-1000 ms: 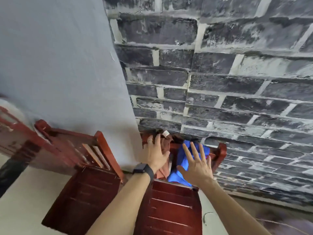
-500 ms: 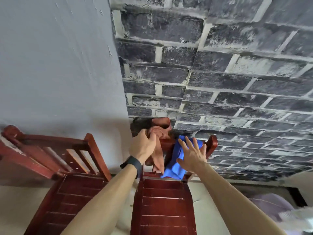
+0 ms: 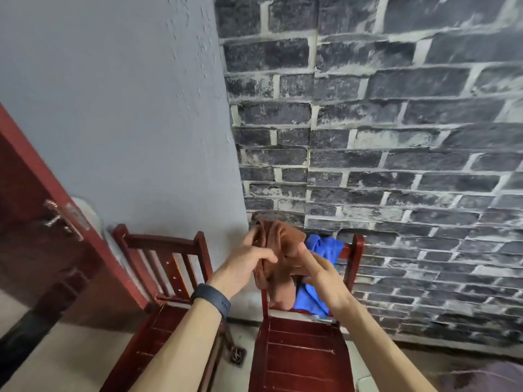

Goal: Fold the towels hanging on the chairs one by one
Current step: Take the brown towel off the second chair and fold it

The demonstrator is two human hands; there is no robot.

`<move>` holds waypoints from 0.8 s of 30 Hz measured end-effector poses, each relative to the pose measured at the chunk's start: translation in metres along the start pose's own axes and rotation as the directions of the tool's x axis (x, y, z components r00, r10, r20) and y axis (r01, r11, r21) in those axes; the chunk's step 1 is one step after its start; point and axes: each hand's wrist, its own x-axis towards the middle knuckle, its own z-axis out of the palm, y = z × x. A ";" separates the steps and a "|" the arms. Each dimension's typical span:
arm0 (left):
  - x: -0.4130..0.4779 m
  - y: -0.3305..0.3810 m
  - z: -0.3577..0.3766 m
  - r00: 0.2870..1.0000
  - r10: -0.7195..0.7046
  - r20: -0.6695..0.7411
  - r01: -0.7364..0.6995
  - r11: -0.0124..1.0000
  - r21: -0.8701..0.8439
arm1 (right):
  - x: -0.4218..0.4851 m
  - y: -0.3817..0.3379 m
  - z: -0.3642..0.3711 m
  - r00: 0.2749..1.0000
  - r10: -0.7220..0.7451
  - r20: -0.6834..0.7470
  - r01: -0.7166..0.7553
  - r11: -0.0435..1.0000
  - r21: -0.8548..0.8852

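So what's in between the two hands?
The brown towel: the left hand and right hand both grip it, in the head view.

A dark grey brick wall (image 3: 396, 137) with pale mortar joints fills the right side; a faint vertical seam runs down it near its left edge; it meets a plain grey plaster wall (image 3: 113, 108) at a corner, where the paint is chipped and flaking (image 3: 202, 52). At the far left stands a red-brown door (image 3: 34, 236), leaning in the wide-angle view; a metal lever handle (image 3: 55, 219) sits on its plate near the edge; just behind that edge shows a white rounded shape (image 3: 89, 213), too hidden to identify. The floor (image 3: 70, 360) is pale; a small dark drain grate (image 3: 237, 356) is set into it; a blurred purplish-grey patch (image 3: 486, 377) lies in the bottom right corner.
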 end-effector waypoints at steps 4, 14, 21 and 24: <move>-0.061 -0.006 0.025 0.999 -0.022 0.046 0.025 0.999 -0.048 | -0.055 -0.005 -0.007 0.999 -0.023 0.043 0.021 0.998 0.058; -0.133 -0.031 0.030 0.995 0.043 -0.091 -0.025 0.981 0.192 | -0.133 0.025 -0.025 0.982 -0.136 -0.134 0.156 0.975 0.159; -0.154 -0.036 -0.010 0.970 -0.021 -0.242 0.033 0.998 0.046 | -0.151 0.036 -0.063 0.969 -0.033 -0.245 0.093 0.967 0.237; -0.156 -0.036 -0.017 0.966 -0.026 -0.258 0.049 0.995 0.082 | -0.156 0.025 -0.054 0.990 0.036 -0.139 0.026 0.906 0.422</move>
